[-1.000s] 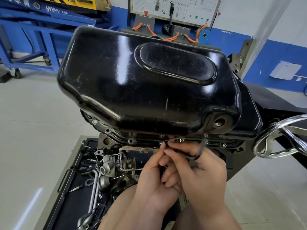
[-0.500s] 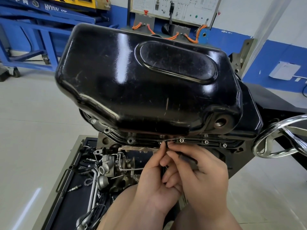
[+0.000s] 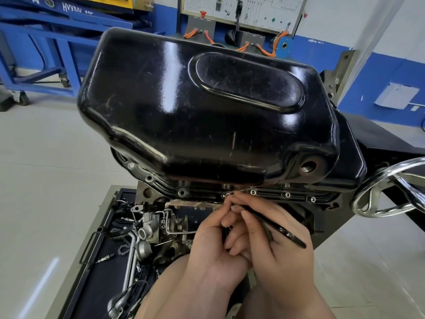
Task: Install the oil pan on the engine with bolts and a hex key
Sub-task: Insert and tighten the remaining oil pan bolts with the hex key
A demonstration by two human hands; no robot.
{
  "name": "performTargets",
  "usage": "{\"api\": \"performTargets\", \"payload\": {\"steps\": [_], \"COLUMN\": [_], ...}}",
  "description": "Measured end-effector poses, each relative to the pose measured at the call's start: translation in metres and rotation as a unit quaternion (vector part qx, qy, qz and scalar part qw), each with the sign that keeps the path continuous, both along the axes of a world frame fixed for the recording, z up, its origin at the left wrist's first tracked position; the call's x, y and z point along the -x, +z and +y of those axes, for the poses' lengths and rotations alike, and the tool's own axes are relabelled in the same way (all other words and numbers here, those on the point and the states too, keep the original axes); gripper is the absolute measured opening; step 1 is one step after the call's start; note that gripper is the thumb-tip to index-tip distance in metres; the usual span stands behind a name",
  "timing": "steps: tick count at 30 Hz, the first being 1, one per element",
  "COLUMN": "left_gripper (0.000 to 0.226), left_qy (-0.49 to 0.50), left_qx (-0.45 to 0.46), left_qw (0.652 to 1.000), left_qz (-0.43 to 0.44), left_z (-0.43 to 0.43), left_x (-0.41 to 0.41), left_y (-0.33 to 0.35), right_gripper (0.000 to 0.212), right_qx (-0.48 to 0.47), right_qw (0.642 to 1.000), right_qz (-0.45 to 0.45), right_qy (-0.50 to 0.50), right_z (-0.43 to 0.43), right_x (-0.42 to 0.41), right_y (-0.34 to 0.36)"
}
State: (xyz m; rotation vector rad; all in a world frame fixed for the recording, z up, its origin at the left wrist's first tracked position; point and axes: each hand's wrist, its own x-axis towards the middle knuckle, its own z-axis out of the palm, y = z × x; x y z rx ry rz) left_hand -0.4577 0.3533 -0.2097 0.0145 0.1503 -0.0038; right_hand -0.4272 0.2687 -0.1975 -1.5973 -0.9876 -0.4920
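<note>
A glossy black oil pan [image 3: 207, 116] sits upside-up on the engine, filling the middle of the view. Its near flange [image 3: 271, 196] carries a row of silver bolts [image 3: 253, 192]. My right hand [image 3: 276, 245] grips a black hex key [image 3: 276, 227], whose tip sits at a bolt [image 3: 227, 195] on the near flange and whose long arm points down and to the right. My left hand [image 3: 211, 240] pinches at that same bolt beside the key's tip, its fingers touching my right hand's.
Below the engine a dark tray [image 3: 92, 284] holds several loose engine parts and pipes. A chrome handwheel [image 3: 391, 187] of the stand sticks out at the right. A blue lift frame [image 3: 46, 54] and a wiring board [image 3: 241, 12] stand behind.
The hex key's long arm has swung from pointing up right of my fingers, down over my right hand. Both hands stay at the same bolt.
</note>
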Motion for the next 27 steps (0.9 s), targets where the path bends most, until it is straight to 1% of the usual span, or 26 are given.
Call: {"api": "performTargets", "payload": {"steps": [1,2,3,4,5,7,8,10,12,14,17,19,20,21,22,23,24,25,27], "left_gripper": [0.018,0.024,0.034,0.039,0.036,0.013,0.014,0.021,0.023,0.027,0.023,0.013,0.015,0.014,0.006,0.010,0.019,0.023,0.023], "left_qy": [0.002,0.006,0.008,0.004,-0.005,-0.024,-0.023,-0.014,0.001,0.001,-0.013,-0.020,-0.024,-0.029,-0.029,-0.026,-0.023,-0.022,-0.013], "left_qx": [0.004,0.001,-0.003,0.002,0.022,0.039,0.033,0.031,0.018,0.017,0.037,0.025,0.025,0.033,0.042,0.043,0.037,0.037,0.033], "left_qw": [1.000,1.000,0.999,0.999,0.999,0.999,0.999,0.999,1.000,0.999,0.999,0.999,0.999,0.999,0.998,0.999,0.999,0.999,0.999], "left_qz": [0.014,0.031,0.042,0.041,0.026,0.009,0.003,-0.014,-0.021,-0.028,-0.025,0.009,0.023,0.031,0.026,0.020,0.014,0.003,-0.005], "left_z": [0.000,0.000,0.000,0.002,0.002,0.002,0.001,0.002,0.000,-0.001,0.000,0.001,0.002,0.004,0.004,0.003,0.003,0.003,0.002], "left_x": [-0.001,-0.001,-0.001,-0.001,0.000,0.001,0.001,0.003,0.001,0.002,0.002,0.001,0.001,0.000,0.000,0.000,0.000,0.000,-0.001], "left_y": [-0.002,-0.004,-0.007,-0.009,-0.009,-0.005,-0.005,0.000,0.002,0.003,-0.002,-0.004,-0.005,-0.006,-0.004,-0.003,-0.004,-0.002,-0.001], "right_gripper": [0.028,0.033,0.038,0.039,0.035,0.017,0.011,0.007,0.016,0.023,0.024,0.031,0.032,0.028,0.020,0.013,0.010,0.009,0.015], "right_qx": [-0.005,-0.002,0.005,0.005,-0.006,-0.039,-0.048,-0.045,-0.010,0.020,-0.002,-0.002,-0.002,-0.009,-0.021,-0.035,-0.046,-0.046,-0.025], "right_qw": [1.000,1.000,0.999,0.998,0.997,0.996,0.995,0.997,0.999,0.999,1.000,0.999,0.998,0.997,0.996,0.995,0.994,0.995,0.998], "right_qz": [-0.001,-0.007,-0.012,-0.009,0.005,0.038,0.046,0.045,0.023,-0.011,-0.007,0.003,0.012,0.024,0.042,0.064,0.077,0.075,0.045], "right_qy": [-0.004,-0.020,-0.044,-0.064,-0.075,-0.076,-0.074,-0.050,-0.032,-0.037,-0.025,-0.046,-0.057,-0.066,-0.070,-0.070,-0.064,-0.052,-0.030], "right_z": [0.001,0.003,0.005,0.006,0.008,0.012,0.013,0.013,0.009,0.005,0.002,0.004,0.006,0.007,0.009,0.011,0.012,0.011,0.008], "right_x": [0.000,-0.001,-0.001,-0.002,-0.002,-0.002,-0.002,-0.001,0.001,0.001,-0.001,-0.002,-0.003,-0.003,-0.002,-0.002,-0.002,-0.002,-0.001], "right_y": [0.000,0.001,0.001,0.001,0.001,0.004,0.005,0.005,0.003,0.001,0.000,0.000,0.000,-0.001,-0.001,0.000,0.001,0.002,0.002]}}
